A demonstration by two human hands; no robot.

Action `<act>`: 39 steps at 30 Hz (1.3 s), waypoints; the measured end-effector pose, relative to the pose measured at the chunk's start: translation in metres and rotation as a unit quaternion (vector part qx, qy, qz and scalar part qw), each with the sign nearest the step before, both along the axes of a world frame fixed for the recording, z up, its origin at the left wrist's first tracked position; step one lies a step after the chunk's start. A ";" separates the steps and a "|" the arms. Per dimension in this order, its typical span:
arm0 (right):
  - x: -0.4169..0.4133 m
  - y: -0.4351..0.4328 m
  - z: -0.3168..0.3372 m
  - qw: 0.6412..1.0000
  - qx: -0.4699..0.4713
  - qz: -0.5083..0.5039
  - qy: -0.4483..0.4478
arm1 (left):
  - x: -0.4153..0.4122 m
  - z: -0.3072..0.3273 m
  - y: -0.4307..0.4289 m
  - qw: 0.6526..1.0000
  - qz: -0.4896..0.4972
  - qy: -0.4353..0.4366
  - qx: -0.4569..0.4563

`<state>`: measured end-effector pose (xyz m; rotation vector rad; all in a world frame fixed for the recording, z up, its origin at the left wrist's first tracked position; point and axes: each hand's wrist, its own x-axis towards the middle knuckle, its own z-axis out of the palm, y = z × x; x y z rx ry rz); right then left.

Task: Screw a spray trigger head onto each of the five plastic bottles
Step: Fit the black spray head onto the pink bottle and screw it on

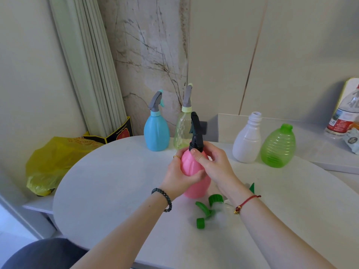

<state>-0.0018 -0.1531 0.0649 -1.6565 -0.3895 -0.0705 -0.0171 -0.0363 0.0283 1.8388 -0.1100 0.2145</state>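
A pink bottle [191,166] stands at the middle of the round white table [108,181]. My left hand [179,175] wraps around its body. My right hand [211,162] pinches the collar of the black trigger head [196,131] sitting on its neck. At the back stand a blue bottle [156,133] and a pale yellow-green bottle [181,131], each with a grey trigger head on. To the right, a white bottle [247,141] and a green ribbed bottle [278,147] have bare necks. Two white-and-green trigger heads [210,210] lie loose under my right wrist.
A yellow plastic bag [52,162] and a black box holding long pale rods [116,133] sit left of the table. A raised ledge at the right carries a labelled water bottle [344,115] and a wrapper [352,140]. The wall is close behind.
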 end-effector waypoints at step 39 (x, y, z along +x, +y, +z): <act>0.122 -0.043 -0.022 0.971 -0.113 -0.198 -0.065 | 0.096 0.014 -0.059 0.992 -0.011 0.110 0.061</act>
